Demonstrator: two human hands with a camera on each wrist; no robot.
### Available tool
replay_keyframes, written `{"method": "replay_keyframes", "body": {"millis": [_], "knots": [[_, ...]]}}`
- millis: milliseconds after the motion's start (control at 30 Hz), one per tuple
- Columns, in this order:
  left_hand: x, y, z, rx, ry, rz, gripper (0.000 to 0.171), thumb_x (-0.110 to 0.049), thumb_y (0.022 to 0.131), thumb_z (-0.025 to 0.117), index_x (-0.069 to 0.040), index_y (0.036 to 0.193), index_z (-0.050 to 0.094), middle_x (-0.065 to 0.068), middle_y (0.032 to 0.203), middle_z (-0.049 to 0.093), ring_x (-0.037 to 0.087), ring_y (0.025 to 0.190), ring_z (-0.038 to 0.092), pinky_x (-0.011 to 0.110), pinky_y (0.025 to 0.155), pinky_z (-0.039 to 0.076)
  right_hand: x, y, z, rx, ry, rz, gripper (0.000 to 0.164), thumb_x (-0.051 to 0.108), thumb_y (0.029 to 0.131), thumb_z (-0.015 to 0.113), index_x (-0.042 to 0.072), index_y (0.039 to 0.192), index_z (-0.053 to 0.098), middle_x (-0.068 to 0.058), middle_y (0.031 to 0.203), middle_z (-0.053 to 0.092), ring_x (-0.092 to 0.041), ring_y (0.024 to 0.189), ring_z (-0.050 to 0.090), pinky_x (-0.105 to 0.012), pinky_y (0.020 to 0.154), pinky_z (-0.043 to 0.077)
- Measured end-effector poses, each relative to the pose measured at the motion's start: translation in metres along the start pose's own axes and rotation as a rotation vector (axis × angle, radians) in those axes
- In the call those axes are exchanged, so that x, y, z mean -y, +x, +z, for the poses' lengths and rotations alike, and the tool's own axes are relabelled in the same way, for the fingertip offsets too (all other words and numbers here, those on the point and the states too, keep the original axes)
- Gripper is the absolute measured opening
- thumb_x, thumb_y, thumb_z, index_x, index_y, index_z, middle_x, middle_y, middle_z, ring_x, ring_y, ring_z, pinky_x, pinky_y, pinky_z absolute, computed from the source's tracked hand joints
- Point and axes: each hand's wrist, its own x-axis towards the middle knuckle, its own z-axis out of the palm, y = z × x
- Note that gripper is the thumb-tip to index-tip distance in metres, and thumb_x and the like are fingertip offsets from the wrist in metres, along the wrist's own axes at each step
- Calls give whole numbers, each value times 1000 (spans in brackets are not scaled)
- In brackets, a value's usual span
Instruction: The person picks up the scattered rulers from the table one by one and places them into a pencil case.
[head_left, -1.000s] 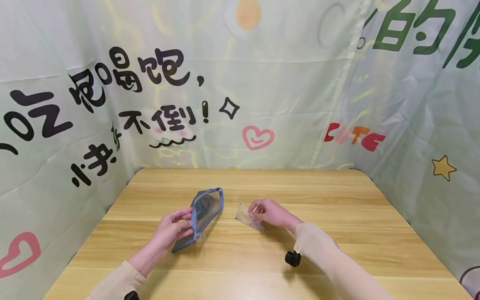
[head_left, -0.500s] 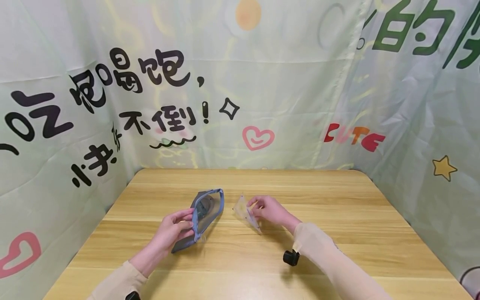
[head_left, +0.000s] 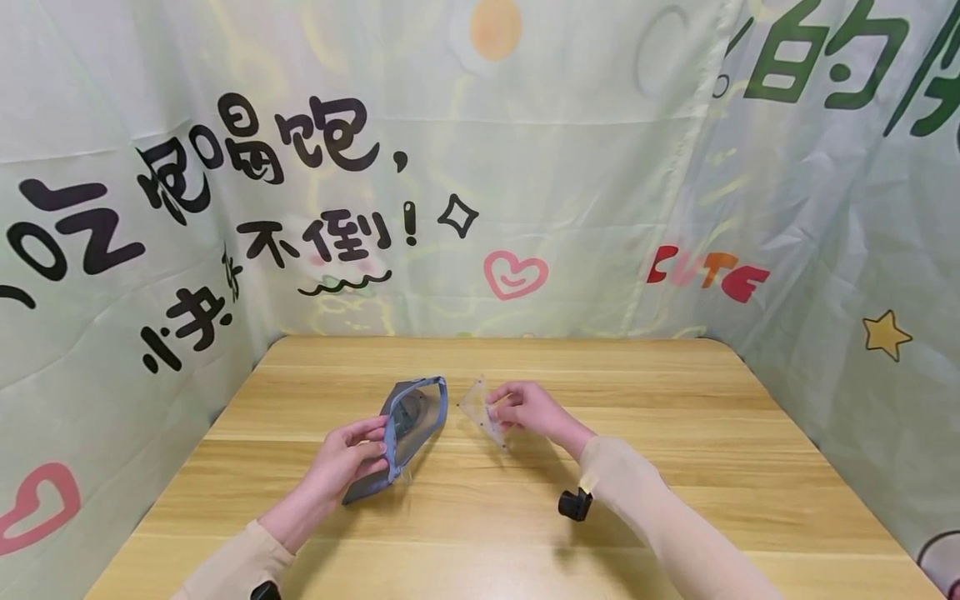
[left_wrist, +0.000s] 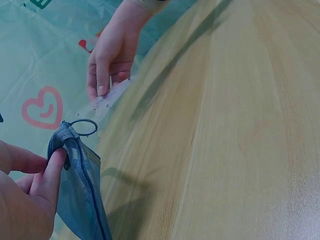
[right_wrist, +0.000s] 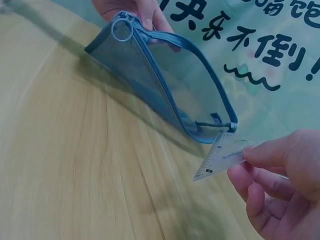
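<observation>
A blue zip pouch with see-through mesh sides [head_left: 369, 487] is gripped at its near edge by my left hand [head_left: 341, 462]. Its zip is undone and the mouth gapes toward the right; something dark shows inside. In the right wrist view a ring pull [right_wrist: 122, 30] hangs at the held end of the zip. My right hand [head_left: 534, 410] pinches a clear plastic set square [right_wrist: 217, 157] between thumb and fingers. The set square carries printed scale marks, and its corner overlaps the far end of the pouch's mouth in that view. From the head it appears just right of the mouth.
Both hands work over a wooden table [head_left: 660, 392]. Printed curtains [head_left: 585, 183] hang along its back and both sides. A small black camera [head_left: 574, 504] sits on the right wrist, another [head_left: 264, 592] on the left.
My right hand has lifted the set square and moved it up and left toward the pouch, tilting it more upright. The left hand and pouch have stayed nearly still.
</observation>
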Motion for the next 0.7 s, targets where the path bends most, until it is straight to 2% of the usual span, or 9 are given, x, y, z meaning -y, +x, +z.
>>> {"method": "replay_keyframes", "body": {"millis": [267, 567, 700], "knots": [[-2, 0, 0, -3, 0, -1, 52, 3, 92, 56, 7, 143, 45, 11, 118, 57, 9, 87, 64, 20, 76, 60, 8, 5, 8, 5, 39, 37, 25, 12, 91, 67, 2, 114, 67, -14, 94, 75, -16, 71, 69, -29, 62, 52], [-2, -1, 0, -3, -6, 2, 52, 3, 92, 56, 7, 143, 45, 12, 120, 57, 9, 87, 64, 20, 76, 59, 15, 10, 17, 20, 95, 64, 24, 11, 93, 65, 3, 115, 67, -9, 90, 75, -26, 77, 72, -27, 62, 51], [-1, -2, 0, -7, 0, 1, 53, 3, 92, 56, 7, 143, 45, 13, 121, 56, 10, 87, 65, 20, 76, 60, 18, 11, 20, 24, 123, 76, 26, 11, 93, 65, 2, 117, 67, -10, 92, 75, -23, 74, 71, -27, 63, 51]]}}
